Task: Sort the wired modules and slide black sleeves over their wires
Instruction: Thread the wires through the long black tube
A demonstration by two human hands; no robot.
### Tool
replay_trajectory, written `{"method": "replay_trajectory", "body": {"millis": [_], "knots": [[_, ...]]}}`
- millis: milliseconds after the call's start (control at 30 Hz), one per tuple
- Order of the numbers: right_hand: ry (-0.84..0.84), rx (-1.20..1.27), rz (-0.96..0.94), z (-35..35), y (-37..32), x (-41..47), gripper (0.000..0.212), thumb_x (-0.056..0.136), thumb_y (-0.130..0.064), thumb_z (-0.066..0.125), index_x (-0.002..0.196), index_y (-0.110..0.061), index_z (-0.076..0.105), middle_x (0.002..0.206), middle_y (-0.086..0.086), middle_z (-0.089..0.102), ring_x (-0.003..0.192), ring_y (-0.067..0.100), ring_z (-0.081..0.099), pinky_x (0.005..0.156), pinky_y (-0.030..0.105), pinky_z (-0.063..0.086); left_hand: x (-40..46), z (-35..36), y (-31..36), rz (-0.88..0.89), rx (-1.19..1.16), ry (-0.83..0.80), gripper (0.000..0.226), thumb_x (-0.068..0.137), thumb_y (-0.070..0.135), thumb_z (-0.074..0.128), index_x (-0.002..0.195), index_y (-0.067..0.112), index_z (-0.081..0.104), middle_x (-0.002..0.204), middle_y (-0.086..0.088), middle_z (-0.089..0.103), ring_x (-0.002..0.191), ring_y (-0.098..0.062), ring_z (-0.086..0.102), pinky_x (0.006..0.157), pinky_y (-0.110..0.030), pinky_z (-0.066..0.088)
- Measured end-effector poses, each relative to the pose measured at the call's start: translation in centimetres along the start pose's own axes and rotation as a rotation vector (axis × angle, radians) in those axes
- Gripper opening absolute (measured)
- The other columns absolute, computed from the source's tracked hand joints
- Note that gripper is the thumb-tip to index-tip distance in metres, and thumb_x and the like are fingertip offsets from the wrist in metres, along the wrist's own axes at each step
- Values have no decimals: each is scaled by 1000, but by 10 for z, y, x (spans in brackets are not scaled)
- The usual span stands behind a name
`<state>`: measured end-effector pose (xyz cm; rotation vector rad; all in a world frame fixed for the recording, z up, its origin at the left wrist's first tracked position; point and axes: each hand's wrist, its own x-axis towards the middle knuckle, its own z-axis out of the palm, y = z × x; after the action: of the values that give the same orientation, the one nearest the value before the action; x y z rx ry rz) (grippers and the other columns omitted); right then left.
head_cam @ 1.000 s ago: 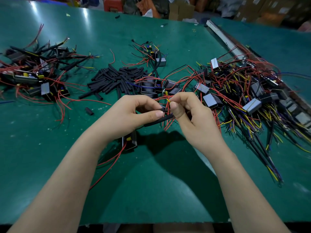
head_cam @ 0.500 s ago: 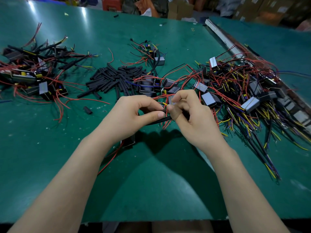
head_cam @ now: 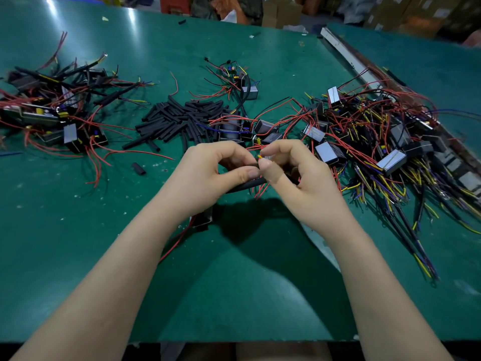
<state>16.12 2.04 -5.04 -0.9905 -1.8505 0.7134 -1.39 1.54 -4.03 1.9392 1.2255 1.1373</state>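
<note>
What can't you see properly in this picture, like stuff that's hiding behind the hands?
All in the head view:
- Black sleeve: its ends are covered by the left hand and right hand.
- How far the wire tips have entered it: too small, fingers cover them.
- Module under the left wrist: mostly hidden by the arm.
- Left pile of modules: cut off by the frame edge.
- Far boxes: blurred.
</note>
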Motion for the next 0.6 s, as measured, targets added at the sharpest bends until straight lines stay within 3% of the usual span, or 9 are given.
{"method": "replay_trajectory", "body": {"millis": [133,233,367,467,600], "knots": [[10,-90,17,1,0,-1,4,86,-35,59,89,-36,60,82,-8,66,83,18,59,77,35,48,-2,3,3,30,47,9,5,80,7,73,85,7,71,68,11,61,44,16,44,48,2,29],[64,-135,31,4,-1,-1,4,87,-28,58,84,-29,61,74,-11,65,73,7,56,71,23,46,-3,7,2,30,87,44,7,78,11,75,83,14,71,70,12,62,53,15,49,55,1,32],[124,-99,182,4,0,1,19,89,-24,64,70,-22,62,56,-11,57,54,0,45,54,12,35,-2,9,0,60,158,93,8,77,14,77,83,16,71,76,5,67,73,-3,59,70,-10,42],[82,-35,211,1,0,3,19,90,-24,64,71,-22,63,53,-17,53,52,-1,42,53,12,34,-2,11,1,123,226,130,7,77,13,76,83,13,73,76,6,66,76,-6,59,71,-10,41],[38,-24,124,-1,-1,2,17,93,-21,61,79,-32,62,60,-18,54,57,0,42,56,19,37,0,8,1,54,179,114,5,81,17,74,86,15,72,75,18,63,80,-1,59,69,-1,37]]}}
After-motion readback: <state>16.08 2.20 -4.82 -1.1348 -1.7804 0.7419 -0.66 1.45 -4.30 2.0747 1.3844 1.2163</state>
